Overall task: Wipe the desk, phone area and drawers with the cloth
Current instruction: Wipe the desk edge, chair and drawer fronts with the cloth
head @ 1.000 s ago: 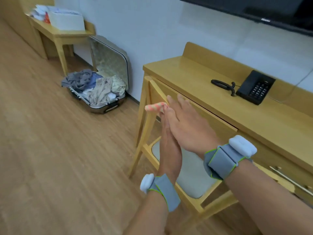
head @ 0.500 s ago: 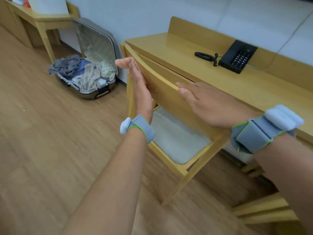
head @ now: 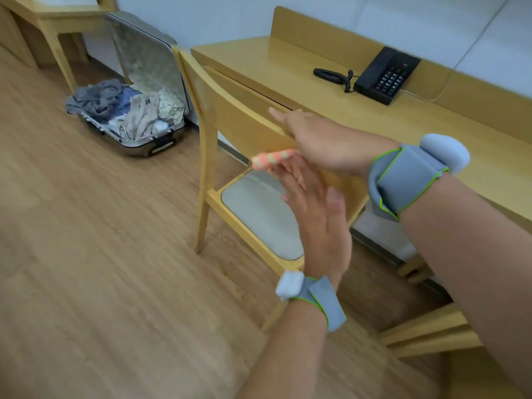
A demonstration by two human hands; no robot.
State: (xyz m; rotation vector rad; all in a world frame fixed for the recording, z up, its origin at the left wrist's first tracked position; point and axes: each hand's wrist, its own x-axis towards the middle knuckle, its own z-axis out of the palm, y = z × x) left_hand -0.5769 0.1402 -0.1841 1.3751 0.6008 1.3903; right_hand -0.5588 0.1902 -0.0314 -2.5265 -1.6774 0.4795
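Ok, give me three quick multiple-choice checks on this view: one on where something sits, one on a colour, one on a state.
1. Where is the phone?
A. on the desk top, near the back rail
B. on the chair seat
C. on the floor

2. What colour is the phone?
A. white
B. black
C. red

3. What state is the suitcase in?
A. zipped shut
B. standing upright, closed
C. open, clothes piled inside

Answers:
1 A: it rests on the desk surface close to the raised back.
2 B: body and handset are both black.
3 C: the lid leans against the wall and clothes show inside.
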